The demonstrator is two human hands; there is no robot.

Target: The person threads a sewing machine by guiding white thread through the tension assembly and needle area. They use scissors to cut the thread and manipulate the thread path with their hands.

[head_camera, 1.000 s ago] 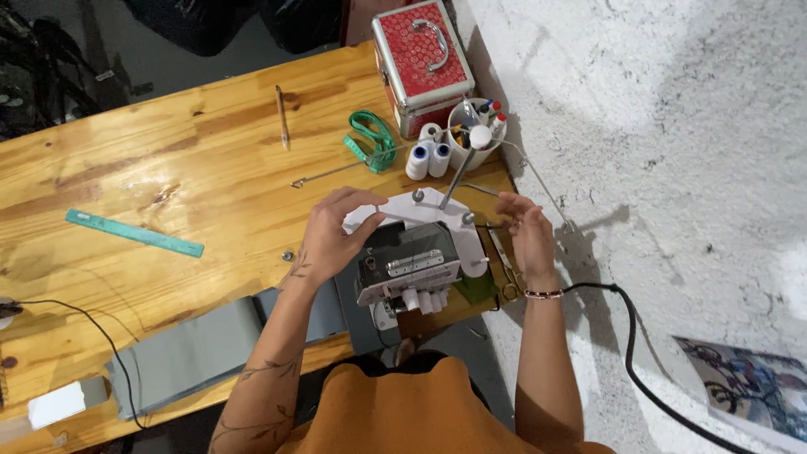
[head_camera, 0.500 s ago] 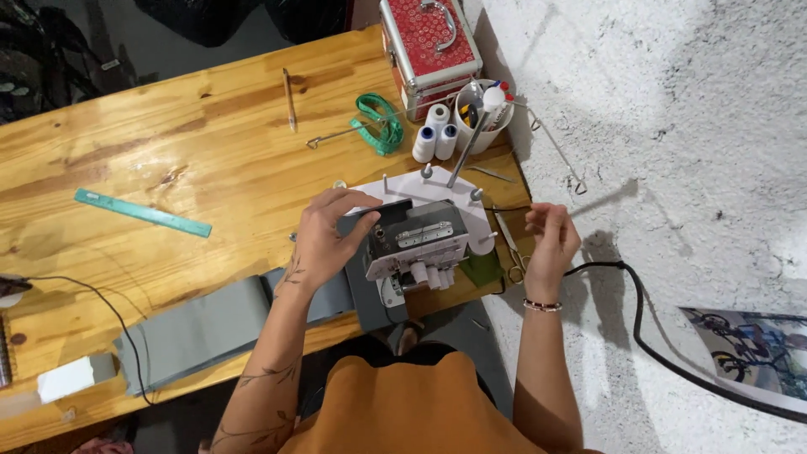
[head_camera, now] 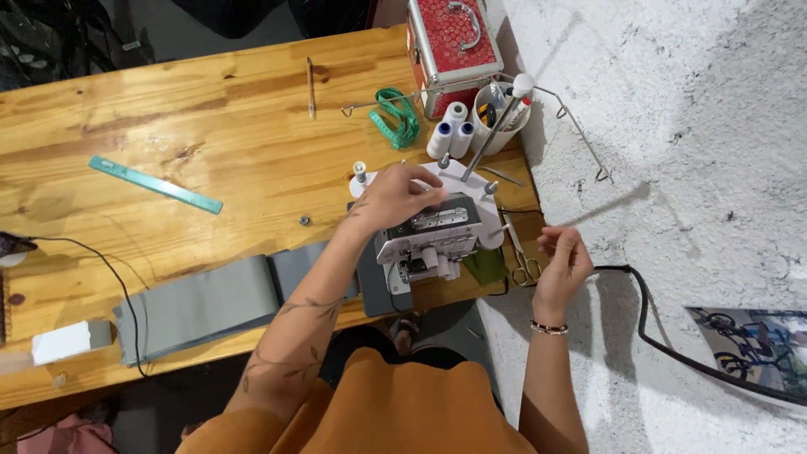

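we see left hand [head_camera: 395,197] resting spread on top of white sewing machine [head_camera: 429,231] at table [head_camera: 210,126] edge; right hand [head_camera: 563,261] hovers beside it, fingers loosely curled, holding nothing; grey fabric [head_camera: 202,303] lies left.

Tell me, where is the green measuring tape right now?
In the head view, the green measuring tape lies coiled on the wooden table, at its far right, just left of the red case and the white thread spools.

The right hand [head_camera: 561,261] has come off the right side of the serger [head_camera: 429,235] and now hangs just past the desk [head_camera: 168,126] edge, fingers loosely pinched. The left hand [head_camera: 395,195] has slid from the machine's left side onto its top.
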